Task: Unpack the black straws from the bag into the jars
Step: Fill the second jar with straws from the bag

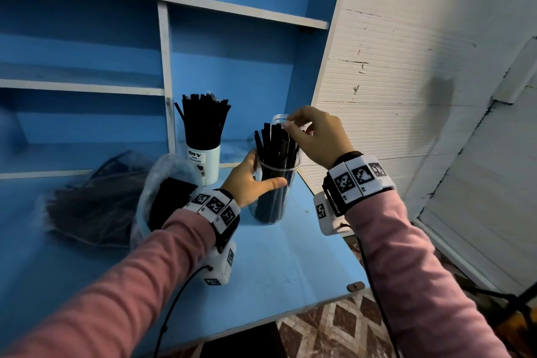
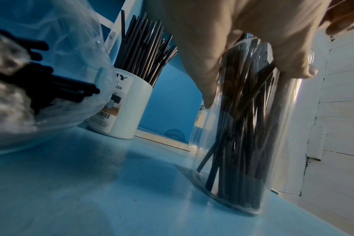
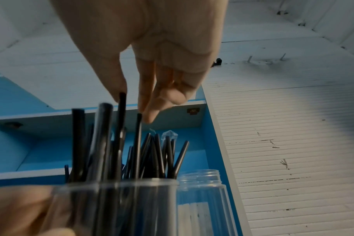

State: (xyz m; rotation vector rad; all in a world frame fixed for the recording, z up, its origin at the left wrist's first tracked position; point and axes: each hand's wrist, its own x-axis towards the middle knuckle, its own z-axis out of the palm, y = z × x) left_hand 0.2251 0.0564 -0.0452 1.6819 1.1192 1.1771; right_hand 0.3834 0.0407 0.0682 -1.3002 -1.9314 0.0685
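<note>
Gripping a clear jar point(image 1: 276, 192) at frame centre, the left hand point(image 1: 250, 180) steadies it on the blue desk point(image 1: 290, 256). Thin matte black straws point(image 1: 274, 148) stand inside. Above, the right hand point(image 1: 313, 136) hangs with relaxed fingers touching their tips. Farther back, a white cup point(image 1: 205, 163) reads "DIY"; the bag point(image 1: 162, 192) lies left.

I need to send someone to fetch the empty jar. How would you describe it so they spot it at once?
On the blue desk, look to its back right corner by the white slatted wall. Behind the straw-filled clear jar gripped by the left hand stands a second clear jar. It alone holds no straws.
</note>
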